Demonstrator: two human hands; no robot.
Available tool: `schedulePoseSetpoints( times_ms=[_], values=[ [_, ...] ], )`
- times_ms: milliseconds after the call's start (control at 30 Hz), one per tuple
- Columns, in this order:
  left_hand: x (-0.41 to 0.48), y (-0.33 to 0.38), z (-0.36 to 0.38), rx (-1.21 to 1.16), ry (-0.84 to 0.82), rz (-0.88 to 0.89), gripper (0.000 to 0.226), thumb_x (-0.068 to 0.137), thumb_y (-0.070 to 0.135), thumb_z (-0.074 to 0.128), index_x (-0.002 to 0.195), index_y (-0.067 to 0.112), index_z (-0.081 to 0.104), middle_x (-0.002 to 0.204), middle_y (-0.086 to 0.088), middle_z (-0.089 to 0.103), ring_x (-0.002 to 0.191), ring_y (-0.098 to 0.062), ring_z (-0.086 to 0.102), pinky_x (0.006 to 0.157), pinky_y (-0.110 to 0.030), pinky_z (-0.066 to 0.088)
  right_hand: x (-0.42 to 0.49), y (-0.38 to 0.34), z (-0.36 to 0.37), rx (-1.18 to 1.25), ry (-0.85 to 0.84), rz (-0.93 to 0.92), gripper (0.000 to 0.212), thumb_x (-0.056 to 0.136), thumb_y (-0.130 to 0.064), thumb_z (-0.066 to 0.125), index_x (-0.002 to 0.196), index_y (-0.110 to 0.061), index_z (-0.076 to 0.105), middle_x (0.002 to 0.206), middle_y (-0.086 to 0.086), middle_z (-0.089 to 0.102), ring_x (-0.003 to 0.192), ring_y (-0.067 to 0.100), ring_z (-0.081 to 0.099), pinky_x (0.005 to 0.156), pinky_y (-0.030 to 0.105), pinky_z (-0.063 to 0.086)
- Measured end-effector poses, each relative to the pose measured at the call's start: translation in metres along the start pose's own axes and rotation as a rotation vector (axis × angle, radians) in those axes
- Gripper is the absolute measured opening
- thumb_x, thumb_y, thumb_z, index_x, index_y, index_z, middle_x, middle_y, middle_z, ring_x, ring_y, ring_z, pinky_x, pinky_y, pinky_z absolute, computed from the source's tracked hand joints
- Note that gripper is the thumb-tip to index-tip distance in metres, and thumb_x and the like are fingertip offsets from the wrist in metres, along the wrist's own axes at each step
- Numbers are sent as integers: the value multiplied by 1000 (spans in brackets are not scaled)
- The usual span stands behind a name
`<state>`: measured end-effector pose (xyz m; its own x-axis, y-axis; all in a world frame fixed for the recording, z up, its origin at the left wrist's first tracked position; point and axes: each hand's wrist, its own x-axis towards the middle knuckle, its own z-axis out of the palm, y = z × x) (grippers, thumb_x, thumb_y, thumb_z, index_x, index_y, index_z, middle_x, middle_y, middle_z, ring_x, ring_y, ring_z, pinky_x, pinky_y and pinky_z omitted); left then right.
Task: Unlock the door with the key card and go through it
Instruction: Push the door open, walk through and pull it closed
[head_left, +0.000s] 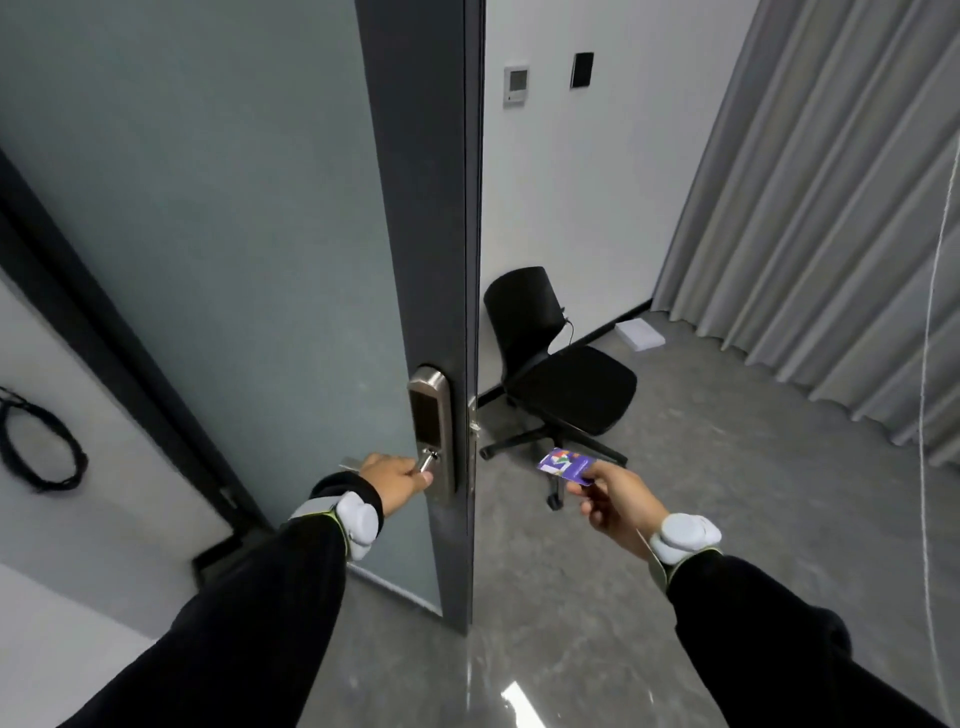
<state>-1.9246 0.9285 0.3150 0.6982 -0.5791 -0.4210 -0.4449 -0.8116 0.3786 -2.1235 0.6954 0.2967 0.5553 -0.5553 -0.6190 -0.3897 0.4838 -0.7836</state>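
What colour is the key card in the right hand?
Purple, with a multicoloured geometric patch, on the key card in the right hand; head view.

Card (565, 464) purple, multicoloured – chair (561, 374) black.

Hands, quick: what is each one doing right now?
Left hand: closed on the door handle.
Right hand: closed, pinching the key card.

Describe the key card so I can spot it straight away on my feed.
Start at the dark door, open at its edge, and look right of its silver lock. There the right hand pinches the key card in front of the black chair. It is the only purple, patterned thing in view.
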Motion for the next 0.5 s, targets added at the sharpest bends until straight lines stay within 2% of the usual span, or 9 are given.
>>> schedulePoseSetpoints(
  times_ms=[133, 233, 367, 500],
  values=[
    [49, 37, -20, -4, -111, -18, 50, 97, 43, 39, 124, 5, 58, 134, -16, 58, 127, -31, 49, 112, -36, 31, 26, -14, 1, 21, -4, 14, 17, 83, -14, 50, 92, -11, 64, 61, 3, 70, 37, 11, 44, 37, 16, 27],
    [111, 62, -39, 24, -132, 1, 51, 96, 44, 38, 127, 9, 57, 135, -15, 57, 124, -32, 52, 105, -33, 38, 60, -42, 6, 81, 59, 16, 17, 85, -15, 49, 90, -9, 64, 64, 4, 70, 39, 13, 44, 39, 18, 26],
    [172, 86, -57, 62, -193, 24, 53, 96, 44, 34, 132, 10, 53, 140, -14, 52, 127, -31, 49, 103, -31, 36, 88, -74, 6, 208, 101, 37, 18, 90, -20, 50, 94, -9, 64, 66, 4, 73, 38, 13, 45, 36, 18, 29],
    [221, 100, -69, 76, -220, 7, 54, 96, 43, 34, 136, 10, 49, 145, -15, 47, 132, -31, 45, 106, -32, 33, 111, -96, 9, 191, 147, 25, 19, 91, -19, 48, 102, -11, 61, 67, 5, 74, 37, 14, 47, 38, 16, 29]
  ],
)
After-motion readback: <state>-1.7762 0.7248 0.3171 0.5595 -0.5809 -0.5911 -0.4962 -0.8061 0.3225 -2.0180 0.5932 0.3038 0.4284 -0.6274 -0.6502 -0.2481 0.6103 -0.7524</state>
